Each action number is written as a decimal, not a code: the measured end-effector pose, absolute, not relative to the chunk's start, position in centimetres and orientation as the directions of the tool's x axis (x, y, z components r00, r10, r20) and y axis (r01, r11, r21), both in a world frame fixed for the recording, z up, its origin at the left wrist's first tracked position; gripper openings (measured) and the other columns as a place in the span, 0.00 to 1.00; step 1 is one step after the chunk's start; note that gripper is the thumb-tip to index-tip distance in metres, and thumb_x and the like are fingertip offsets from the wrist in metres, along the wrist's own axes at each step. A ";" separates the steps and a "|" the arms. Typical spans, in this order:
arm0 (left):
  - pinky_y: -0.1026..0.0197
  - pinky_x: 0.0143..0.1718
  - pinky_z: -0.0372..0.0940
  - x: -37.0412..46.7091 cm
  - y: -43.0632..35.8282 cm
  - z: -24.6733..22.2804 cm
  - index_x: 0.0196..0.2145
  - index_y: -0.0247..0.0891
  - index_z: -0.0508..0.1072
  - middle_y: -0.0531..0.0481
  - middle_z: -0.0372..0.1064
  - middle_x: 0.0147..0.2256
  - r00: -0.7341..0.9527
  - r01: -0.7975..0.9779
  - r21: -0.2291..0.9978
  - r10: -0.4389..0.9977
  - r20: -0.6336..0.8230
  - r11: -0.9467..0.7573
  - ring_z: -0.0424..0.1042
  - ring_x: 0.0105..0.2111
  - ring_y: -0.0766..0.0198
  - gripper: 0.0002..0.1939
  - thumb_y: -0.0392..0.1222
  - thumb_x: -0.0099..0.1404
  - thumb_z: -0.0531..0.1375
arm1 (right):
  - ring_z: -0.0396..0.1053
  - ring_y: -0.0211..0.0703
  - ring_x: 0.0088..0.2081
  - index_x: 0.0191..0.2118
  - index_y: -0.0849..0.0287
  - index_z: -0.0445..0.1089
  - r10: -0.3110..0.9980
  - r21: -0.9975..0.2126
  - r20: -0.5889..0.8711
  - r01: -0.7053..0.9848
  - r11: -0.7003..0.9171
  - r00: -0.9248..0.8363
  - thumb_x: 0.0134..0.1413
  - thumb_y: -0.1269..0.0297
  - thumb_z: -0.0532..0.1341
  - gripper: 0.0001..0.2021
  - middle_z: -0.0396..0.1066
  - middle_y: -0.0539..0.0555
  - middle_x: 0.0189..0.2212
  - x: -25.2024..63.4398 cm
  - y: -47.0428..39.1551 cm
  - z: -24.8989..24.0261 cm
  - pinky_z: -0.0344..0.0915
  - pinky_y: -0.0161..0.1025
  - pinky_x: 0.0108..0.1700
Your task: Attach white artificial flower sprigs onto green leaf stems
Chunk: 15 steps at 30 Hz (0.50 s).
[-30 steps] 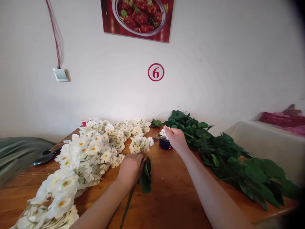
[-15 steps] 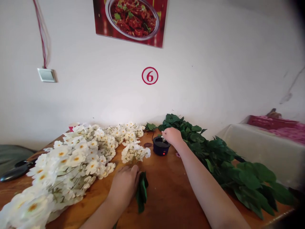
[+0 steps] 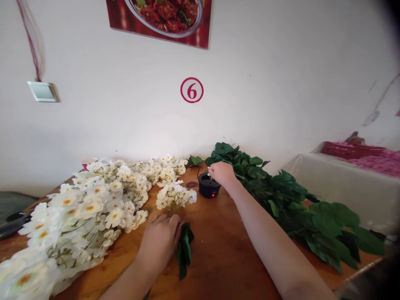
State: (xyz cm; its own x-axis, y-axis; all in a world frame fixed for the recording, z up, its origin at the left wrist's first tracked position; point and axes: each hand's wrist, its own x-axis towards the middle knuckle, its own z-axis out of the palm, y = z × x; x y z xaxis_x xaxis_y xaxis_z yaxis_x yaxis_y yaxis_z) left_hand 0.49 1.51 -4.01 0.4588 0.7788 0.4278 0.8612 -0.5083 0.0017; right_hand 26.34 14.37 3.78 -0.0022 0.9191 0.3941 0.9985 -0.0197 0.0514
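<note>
Right now your left hand (image 3: 161, 241) lies on the table (image 3: 225, 250), its fingers closed around a white flower sprig (image 3: 175, 196) just above its green leaves (image 3: 184, 250). Your right hand (image 3: 221, 173) hovers over a small dark pot (image 3: 208, 190) — fingers pinched on something too small to tell — beside the leaf pile (image 3: 281, 191).

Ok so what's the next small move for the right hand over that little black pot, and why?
Probably lift the right hand toward the flower sprig: it holds a small white piece over the black pot, while the left hand pins the sprig's stem.
</note>
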 end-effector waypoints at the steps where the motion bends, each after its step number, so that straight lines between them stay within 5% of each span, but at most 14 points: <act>1: 0.52 0.38 0.56 0.5 1.5 -4.0 0.29 0.39 0.70 0.46 0.72 0.28 0.454 0.863 0.003 0.777 0.435 -0.506 0.71 0.32 0.53 0.14 0.41 0.70 0.50 | 0.74 0.49 0.37 0.35 0.61 0.78 0.915 0.050 0.402 0.999 -0.023 0.001 0.65 0.59 0.49 0.21 0.77 0.62 0.34 26.4 14.3 3.9 0.61 0.37 0.35; 15: 0.51 0.38 0.55 -0.2 2.0 -4.1 0.26 0.39 0.70 0.48 0.69 0.27 0.519 0.817 -0.139 0.608 0.601 -0.560 0.67 0.35 0.53 0.12 0.39 0.68 0.54 | 0.68 0.45 0.28 0.27 0.59 0.73 0.802 -0.010 0.598 1.000 -0.005 0.010 0.64 0.57 0.49 0.21 0.74 0.57 0.26 26.4 12.0 6.1 0.47 0.37 0.27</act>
State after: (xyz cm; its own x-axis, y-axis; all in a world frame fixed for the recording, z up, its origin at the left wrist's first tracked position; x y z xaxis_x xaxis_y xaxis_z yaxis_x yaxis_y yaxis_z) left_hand -0.17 1.95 -4.12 0.5191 0.6082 0.6005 0.8168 -0.5599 -0.1390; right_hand 26.42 12.05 6.09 0.0100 0.8016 0.5978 0.9999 -0.0049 -0.0102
